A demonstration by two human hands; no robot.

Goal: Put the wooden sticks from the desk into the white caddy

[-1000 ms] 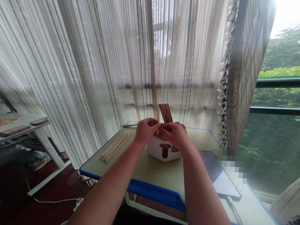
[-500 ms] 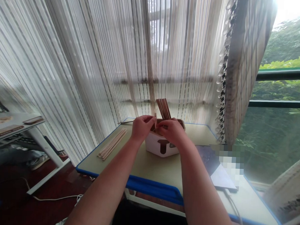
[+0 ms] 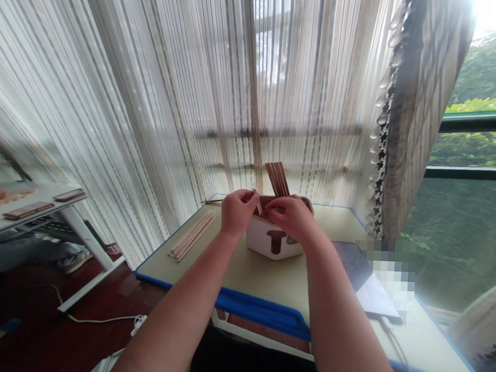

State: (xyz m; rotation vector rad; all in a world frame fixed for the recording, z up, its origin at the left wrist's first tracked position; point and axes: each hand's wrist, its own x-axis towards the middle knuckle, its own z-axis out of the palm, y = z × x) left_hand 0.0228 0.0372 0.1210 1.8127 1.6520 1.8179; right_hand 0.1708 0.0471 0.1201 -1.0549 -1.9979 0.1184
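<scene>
My left hand (image 3: 237, 212) pinches the upper end of a light wooden chopstick (image 3: 258, 204), which slants down into the left part of a white box (image 3: 266, 242) with a brown inside. Over the box's front rim is my right hand (image 3: 294, 214), its fingers bent and drawn together near the chopstick; whatever lies between them is too small to make out. Several dark brown chopsticks (image 3: 277, 179) stand fanned out at the back of the box. Left of the box, a loose bundle of pale wooden chopsticks (image 3: 192, 235) lies on the table (image 3: 228, 273).
A dark flat tablet-like device (image 3: 345, 261) with a cable lies right of the box. Behind the box, a thin dark object (image 3: 212, 201) sits at the table's far left edge. Another table (image 3: 22, 225) with a person's hand stands at the left. Striped curtains (image 3: 173, 95) hang behind.
The chopstick in my left hand has gone from nearly upright to tilted. My right fingers have moved slightly away from it. The whole view has shifted a little.
</scene>
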